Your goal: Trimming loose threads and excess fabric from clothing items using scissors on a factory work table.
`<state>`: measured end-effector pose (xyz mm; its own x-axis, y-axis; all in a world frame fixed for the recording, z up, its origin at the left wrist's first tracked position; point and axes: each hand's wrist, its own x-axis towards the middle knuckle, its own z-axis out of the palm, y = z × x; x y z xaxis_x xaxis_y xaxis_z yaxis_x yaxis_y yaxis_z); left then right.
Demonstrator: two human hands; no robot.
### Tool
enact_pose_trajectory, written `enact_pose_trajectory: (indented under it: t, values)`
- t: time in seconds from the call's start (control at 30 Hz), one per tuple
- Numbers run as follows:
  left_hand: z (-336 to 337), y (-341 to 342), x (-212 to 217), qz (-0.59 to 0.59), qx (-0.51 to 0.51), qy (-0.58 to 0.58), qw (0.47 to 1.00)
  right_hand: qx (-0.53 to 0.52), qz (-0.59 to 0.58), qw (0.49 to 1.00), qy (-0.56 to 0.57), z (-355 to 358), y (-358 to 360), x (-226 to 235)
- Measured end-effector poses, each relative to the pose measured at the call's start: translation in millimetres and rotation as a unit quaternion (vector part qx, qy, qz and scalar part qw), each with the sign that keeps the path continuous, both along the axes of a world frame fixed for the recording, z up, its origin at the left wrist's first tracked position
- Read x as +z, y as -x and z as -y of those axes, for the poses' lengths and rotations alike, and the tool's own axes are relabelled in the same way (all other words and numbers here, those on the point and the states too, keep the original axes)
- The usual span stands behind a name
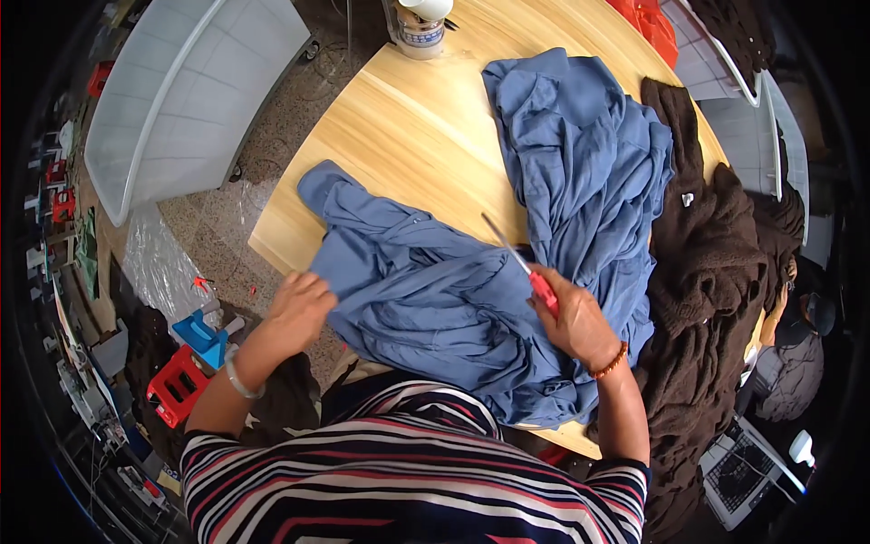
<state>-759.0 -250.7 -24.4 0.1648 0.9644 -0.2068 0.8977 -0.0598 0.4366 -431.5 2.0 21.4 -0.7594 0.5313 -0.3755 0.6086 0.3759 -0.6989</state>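
A blue cloth garment (426, 290) lies crumpled along the table's near side, right in front of me. At its left edge is my left hand (299, 313), fingers curled together on the cloth; the fingertips are partly hidden. My right hand (575, 317) is closed around red-handled scissors (543, 290). Their slim metal blades point up and to the left, above the blue cloth, and most of the grip is covered by my fingers. Farther back on the right, more blue cloth (580, 136) is heaped on the table, next to the nearer garment.
Dark brown knitwear (707, 254) is piled along the right side of the wooden table (408, 118). A clear jar (421, 41) stands at the far edge, near a red bag (648, 27). A pale wheeled cart (190, 100) is at left, a red plastic stool (177, 385) below it.
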Motion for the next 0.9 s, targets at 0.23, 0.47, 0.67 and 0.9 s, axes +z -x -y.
enact_pose_trajectory:
  t: [0.23, 0.47, 0.67, 0.9]
  values:
    - [28.5, -28.4, -29.3, 0.037, 0.166, 0.213, 0.962, 0.054, 0.039, 0.998, 0.007, 35.6, -31.3, -16.3]
    - [-89.1, -47.7, -51.1, 0.004, 0.270, -0.122, 0.955, 0.050, -0.002, 0.998, -0.024, 44.3, -17.4, -4.1]
    - [-122.0, -9.8, -71.0, 0.186, 0.192, -0.101, 0.958, 0.018, -0.038, 0.998, -0.041, 36.5, 5.0, 4.8]
    - [-46.2, -47.5, -44.5, 0.446, 0.170, 0.253, 0.842, -0.027, -0.028, 0.998, -0.047, 37.7, -20.8, 9.4]
